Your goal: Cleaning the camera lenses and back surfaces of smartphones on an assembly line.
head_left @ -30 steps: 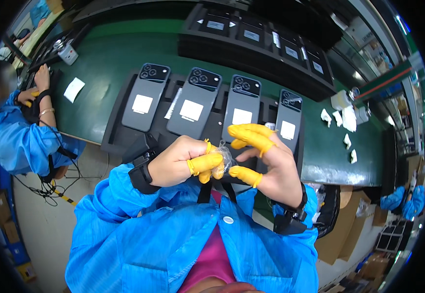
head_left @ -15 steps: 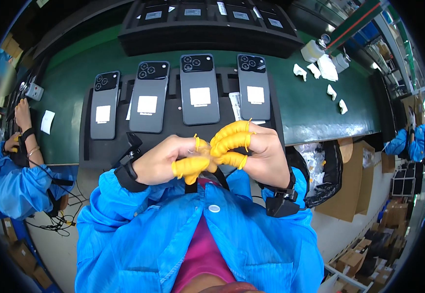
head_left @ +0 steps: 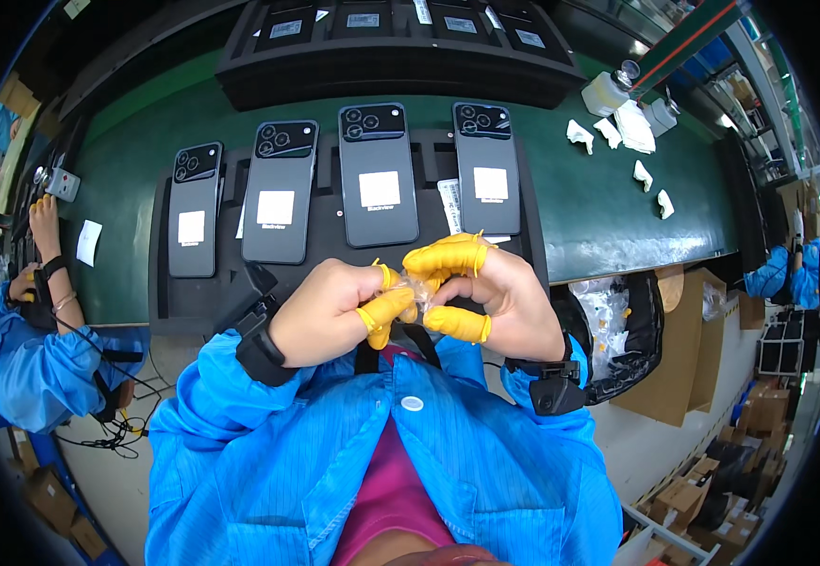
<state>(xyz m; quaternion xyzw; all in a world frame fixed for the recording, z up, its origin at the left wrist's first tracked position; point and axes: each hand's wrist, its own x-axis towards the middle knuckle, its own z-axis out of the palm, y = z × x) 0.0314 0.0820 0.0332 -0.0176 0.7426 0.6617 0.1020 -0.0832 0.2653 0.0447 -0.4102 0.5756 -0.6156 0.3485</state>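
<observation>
In front of my chest, my left hand [head_left: 334, 311] is closed, its thumb and yellow-cotted fingers pinching a small crumpled piece of clear plastic film [head_left: 421, 291]. My right hand [head_left: 499, 292] curls round the film's other side, yellow-cotted fingers above and thumb below; its exact grip is partly hidden. Beyond my hands lies a black foam tray [head_left: 330, 231] bearing several grey phones, backs up: a leftmost phone [head_left: 204, 193], a second phone [head_left: 287, 174], a third phone [head_left: 377, 156] and a rightmost phone [head_left: 487, 160]. Each has a white square sticker.
Another black tray [head_left: 391, 71] of dark devices stands at the back of the green table [head_left: 608, 217]. Dispenser bottles [head_left: 606, 94] and crumpled white wipes [head_left: 633, 127] are at right. An open black bag [head_left: 608, 325] of plastic scraps hangs by the table edge. A co-worker's arm [head_left: 47, 231] reaches in at left.
My right fingers have opened out around the clear film, the thumb moving lower, away from the fingers. More of the film shows. My left hand still pinches it.
</observation>
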